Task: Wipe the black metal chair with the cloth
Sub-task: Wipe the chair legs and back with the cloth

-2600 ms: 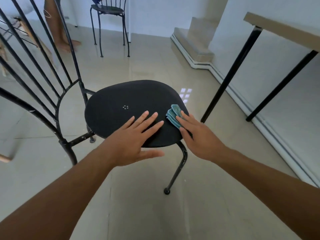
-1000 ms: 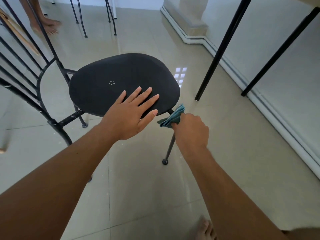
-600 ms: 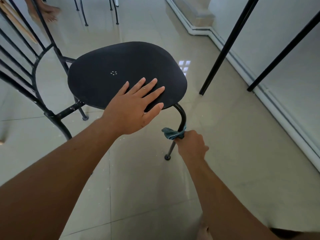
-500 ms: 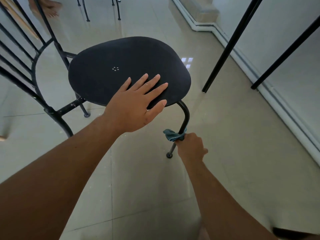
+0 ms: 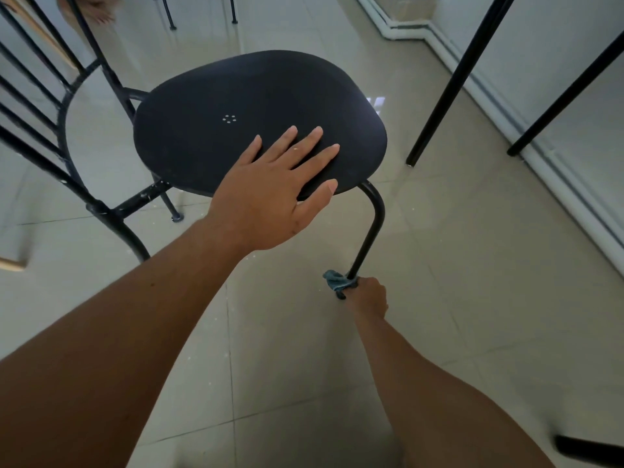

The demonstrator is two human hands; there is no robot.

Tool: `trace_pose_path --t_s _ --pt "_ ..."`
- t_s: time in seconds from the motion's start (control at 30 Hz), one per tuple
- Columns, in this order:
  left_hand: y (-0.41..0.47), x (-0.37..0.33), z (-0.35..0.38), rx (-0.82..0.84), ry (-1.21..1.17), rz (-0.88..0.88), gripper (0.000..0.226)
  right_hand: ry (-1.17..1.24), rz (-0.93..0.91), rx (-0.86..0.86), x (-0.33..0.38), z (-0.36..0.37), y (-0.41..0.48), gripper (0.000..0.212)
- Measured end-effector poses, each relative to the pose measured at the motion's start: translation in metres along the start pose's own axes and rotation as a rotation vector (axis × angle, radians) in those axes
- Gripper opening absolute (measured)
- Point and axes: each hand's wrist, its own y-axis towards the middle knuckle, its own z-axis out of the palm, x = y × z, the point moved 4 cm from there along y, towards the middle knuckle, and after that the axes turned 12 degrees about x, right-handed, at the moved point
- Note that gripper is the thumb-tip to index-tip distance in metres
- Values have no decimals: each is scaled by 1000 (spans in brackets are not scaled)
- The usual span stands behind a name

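Pressing flat with fingers spread, the left hand (image 5: 270,201) was laid on the chair (image 5: 256,109) seat; the cloth (image 5: 336,280) was clamped around the front leg (image 5: 369,231), near the floor (image 5: 472,298), by the right hand (image 5: 369,295).

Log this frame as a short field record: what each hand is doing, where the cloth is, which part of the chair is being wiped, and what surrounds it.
left hand: left hand flat, fingers spread, on the front of the chair seat
right hand: right hand closed around the cloth, low on the front leg
cloth: blue-green cloth bunched against the leg, near the floor
part being wiped: front chair leg, lower end
chair back: black bars at left
surroundings: glossy tiled floor; two black table legs at right
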Motion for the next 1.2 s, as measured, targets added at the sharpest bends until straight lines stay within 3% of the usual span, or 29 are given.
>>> trace_pose_path --t_s 0.23,0.37,0.57,0.73,0.87,1.07,1.2 --pt "0 0 1 11 -2 3 65 120 -419 -201 14 -38 -29 5" --pt "-1 0 0 35 -10 8 66 89 -601 -190 43 -91 -59 18" --pt "-4 0 -4 78 -72 9 64 177 -745 -138 112 -193 -125 18" --pt "-10 1 -24 25 -492 -6 68 95 -804 -154 174 -241 -157 9" --pt "-17 9 -34 -19 -753 -41 75 7 -788 -65 208 -235 -168 18" --pt "-20 14 -47 -211 -821 -94 32 -11 -838 111 229 -194 -179 15" --pt "-27 31 -52 -281 -808 -238 17 -33 -887 161 236 -180 -184 14"
